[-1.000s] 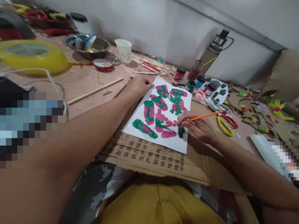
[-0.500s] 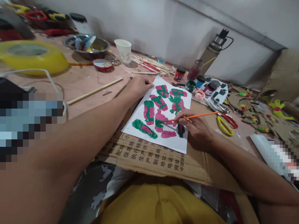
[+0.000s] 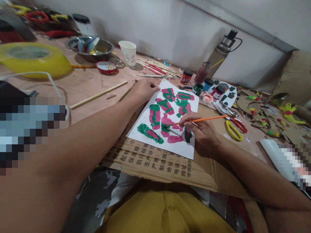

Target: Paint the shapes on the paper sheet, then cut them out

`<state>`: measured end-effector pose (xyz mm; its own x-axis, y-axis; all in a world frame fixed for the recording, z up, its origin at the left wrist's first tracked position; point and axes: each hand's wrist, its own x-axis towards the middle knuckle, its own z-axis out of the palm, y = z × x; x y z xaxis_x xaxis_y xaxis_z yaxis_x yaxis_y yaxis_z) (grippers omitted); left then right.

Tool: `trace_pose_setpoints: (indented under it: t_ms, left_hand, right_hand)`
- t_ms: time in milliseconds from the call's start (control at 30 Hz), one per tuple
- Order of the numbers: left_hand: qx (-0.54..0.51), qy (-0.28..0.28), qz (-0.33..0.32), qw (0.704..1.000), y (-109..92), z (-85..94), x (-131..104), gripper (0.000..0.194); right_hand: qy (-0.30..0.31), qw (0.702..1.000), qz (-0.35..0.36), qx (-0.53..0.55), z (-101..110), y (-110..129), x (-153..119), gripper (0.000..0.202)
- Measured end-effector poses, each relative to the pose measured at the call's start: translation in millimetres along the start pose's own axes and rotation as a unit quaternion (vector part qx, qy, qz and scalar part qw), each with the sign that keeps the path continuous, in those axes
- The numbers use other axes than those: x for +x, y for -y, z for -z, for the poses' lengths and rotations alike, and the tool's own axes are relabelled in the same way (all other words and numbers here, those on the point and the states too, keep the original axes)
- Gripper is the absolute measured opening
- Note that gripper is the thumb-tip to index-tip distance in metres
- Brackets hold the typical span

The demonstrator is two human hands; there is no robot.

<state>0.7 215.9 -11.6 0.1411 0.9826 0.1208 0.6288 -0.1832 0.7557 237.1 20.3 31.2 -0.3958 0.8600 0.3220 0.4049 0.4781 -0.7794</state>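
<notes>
A white sheet of paper (image 3: 139, 119) with pink and green painted shapes lies on a piece of cardboard (image 3: 155, 168). My right hand (image 3: 202, 131) is closed round an orange paintbrush (image 3: 211, 119), whose tip touches a pink and green shape near the sheet's middle. At the sheet's upper left edge, my left hand (image 3: 145, 90) has its fingers bent together on the paper's border; the fingertips are partly hidden. An uncapped jar of green paint (image 3: 198, 89) stands beyond the sheet's upper right corner.
Paint jars, a flask (image 3: 222, 53) and a dark red cup (image 3: 202, 72) stand at the back. Scissors (image 3: 234, 129) lie on the right near cardboard pieces. A paper cup (image 3: 128, 53), thin sticks, a metal bowl (image 3: 89, 56) and a yellow tape roll (image 3: 53, 61) are at the left and back.
My right hand and the brush have shifted slightly up and to the left over the sheet. My left hand has stayed at the paper's edge.
</notes>
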Motion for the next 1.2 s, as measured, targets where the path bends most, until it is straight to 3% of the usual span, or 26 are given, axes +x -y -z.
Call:
trace_pose_setpoints:
  t_ms: [267,533,933,1200]
  left_hand:
    - [0.010,-0.007,-0.038,0.999,5,-2.4,3,0.015]
    - [0.005,0.007,0.004,1.000,1,0.6,2,0.012]
    - [0.007,0.002,0.012,1.000,-6,3.2,-4,0.013]
    - [0.012,0.001,0.009,1.000,-6,4.3,-4,0.011]
  right_hand:
    - [0.017,1.000,0.007,-0.007,2,-7,7,0.039]
    - [0.000,0.999,-0.046,0.010,2,-4,-2,0.035]
    - [-0.026,1.000,-0.009,-0.010,-2,-3,-1,0.032]
    - [-0.005,0.999,-0.023,-0.022,4,-4,-8,0.025]
